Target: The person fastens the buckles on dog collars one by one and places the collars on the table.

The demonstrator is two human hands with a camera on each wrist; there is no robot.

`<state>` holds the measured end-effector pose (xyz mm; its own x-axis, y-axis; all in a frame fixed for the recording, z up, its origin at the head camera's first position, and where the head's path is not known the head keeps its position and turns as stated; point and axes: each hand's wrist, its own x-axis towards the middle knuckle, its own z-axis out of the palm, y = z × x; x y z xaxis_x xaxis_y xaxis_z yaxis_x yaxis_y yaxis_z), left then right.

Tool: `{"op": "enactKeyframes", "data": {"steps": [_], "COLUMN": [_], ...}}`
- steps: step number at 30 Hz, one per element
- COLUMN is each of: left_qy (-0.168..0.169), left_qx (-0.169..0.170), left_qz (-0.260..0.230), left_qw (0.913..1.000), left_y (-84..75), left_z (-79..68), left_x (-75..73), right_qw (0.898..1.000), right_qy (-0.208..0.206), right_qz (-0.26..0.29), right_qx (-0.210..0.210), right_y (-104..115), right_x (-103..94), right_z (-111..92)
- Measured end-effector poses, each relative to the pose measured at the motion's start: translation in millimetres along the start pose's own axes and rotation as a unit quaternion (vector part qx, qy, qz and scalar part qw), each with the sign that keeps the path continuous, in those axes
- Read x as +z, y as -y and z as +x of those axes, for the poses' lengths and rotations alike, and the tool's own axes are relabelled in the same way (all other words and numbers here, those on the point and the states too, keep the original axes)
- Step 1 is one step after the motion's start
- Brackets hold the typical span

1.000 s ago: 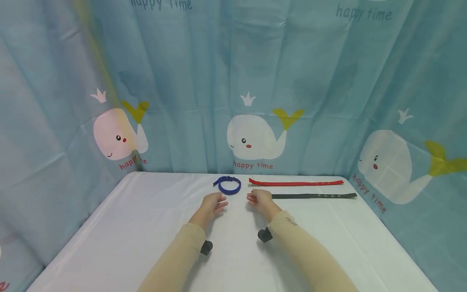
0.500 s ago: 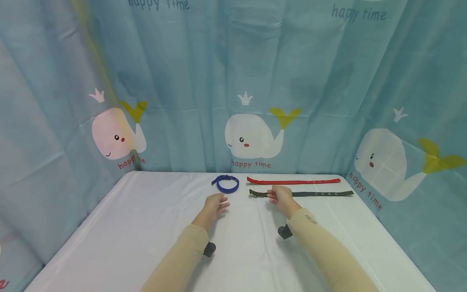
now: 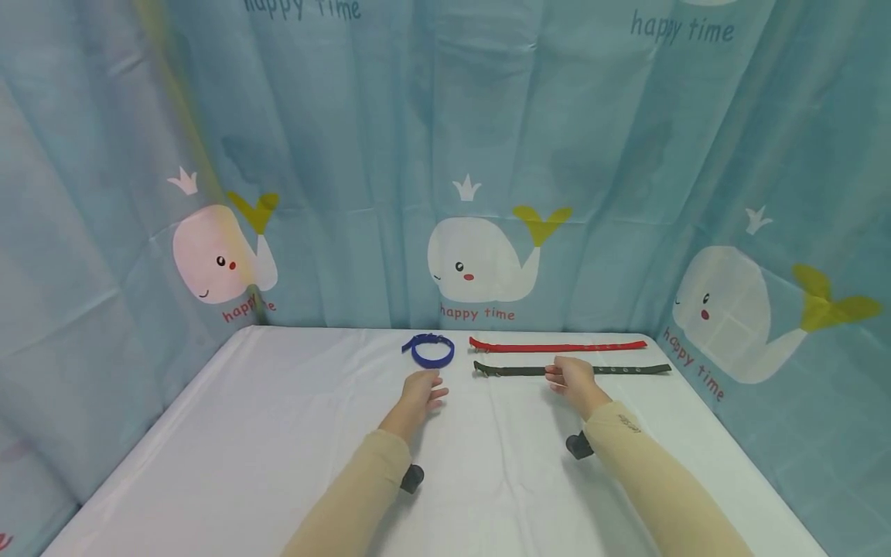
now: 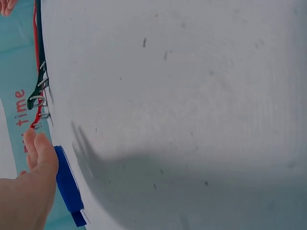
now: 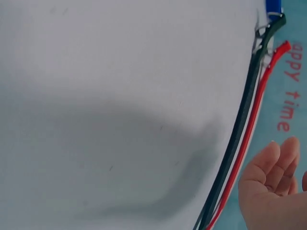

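Head view: the blue strap (image 3: 433, 365) is already looped; red strap (image 3: 557, 348) and green strap (image 3: 515, 371) lie straight, unlooped. Left hand (image 3: 420, 392) and right hand (image 3: 576, 381) hold nothing, fingers loosely bent.

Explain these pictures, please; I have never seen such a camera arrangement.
These are a person's bare left hand and right hand, no machine. The wide view is from a head-worn camera; the others, from the small black wrist cameras. On the white cloth-covered table lie a flat blue strap curled into a ring, a straight red strap and a straight dark-green strap. Neither hand holds anything: the left is nearest the blue strap, the right near the dark-green one.
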<state>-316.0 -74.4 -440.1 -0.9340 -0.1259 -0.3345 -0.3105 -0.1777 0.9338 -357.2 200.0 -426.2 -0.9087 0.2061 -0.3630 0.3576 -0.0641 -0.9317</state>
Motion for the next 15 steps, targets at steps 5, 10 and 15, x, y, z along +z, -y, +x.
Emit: {"op": "enactKeyframes", "data": {"steps": [5, 10, 15], "left_qy": [-0.004, 0.003, 0.008], "left_qx": [-0.001, 0.004, 0.008], "left_qz": [-0.002, -0.005, -0.002], "left_qw": [1.0, 1.0, 0.9999], "left_y": [2.3, 4.5, 4.9], "left_z": [1.1, -0.5, -3.3], "left_x": [6.9, 14.0, 18.3], "right_qw": [1.0, 0.999, 0.997], "right_qy": [-0.003, -0.031, -0.064], "right_qz": [-0.009, -0.006, 0.001], "right_qx": [-0.008, 0.011, 0.037], "right_y": [-1, -1, -3], "right_x": [-16.4, -31.0, -42.1], "right_z": [4, 8, 13]}}
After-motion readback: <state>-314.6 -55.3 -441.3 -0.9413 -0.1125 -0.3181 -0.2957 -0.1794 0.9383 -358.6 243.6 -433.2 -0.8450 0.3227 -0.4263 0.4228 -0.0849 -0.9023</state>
